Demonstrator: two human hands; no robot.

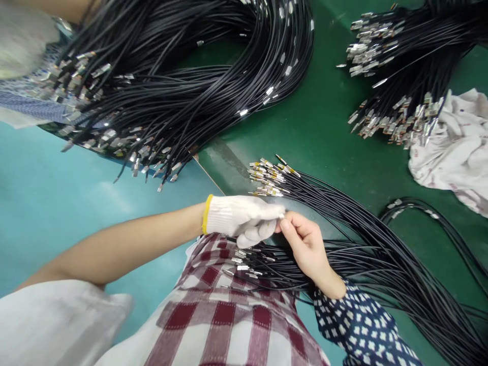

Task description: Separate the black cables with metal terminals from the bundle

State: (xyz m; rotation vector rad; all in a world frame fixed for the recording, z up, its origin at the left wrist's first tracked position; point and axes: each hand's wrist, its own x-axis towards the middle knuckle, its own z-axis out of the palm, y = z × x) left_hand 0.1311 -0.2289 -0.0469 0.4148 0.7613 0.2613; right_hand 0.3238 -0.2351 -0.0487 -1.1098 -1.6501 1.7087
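My left hand (pixel 246 217), in a white knit glove with a yellow cuff, is closed in a pinch. Its fingertips meet those of my bare right hand (pixel 306 245), whose thumb and forefinger are pressed together. A small whitish bit shows between the fingertips, too little to name. Just beyond the hands lies a bundle of thin black cables (pixel 343 203), with metal connectors and yellow marks (pixel 269 178) at the ends. Beneath the right hand, more black cables (pixel 343 259) run to the right, their silvery connectors (pixel 244 264) lying by my checked apron (pixel 229 315).
A large coil of black cables (pixel 229 86) with metal ends covers the table's upper left, beside another person's arm and sleeve (pixel 23 46). More cable bundles (pixel 427 66) and a crumpled white cloth (pixel 457 147) lie at right on the green table (pixel 324 127).
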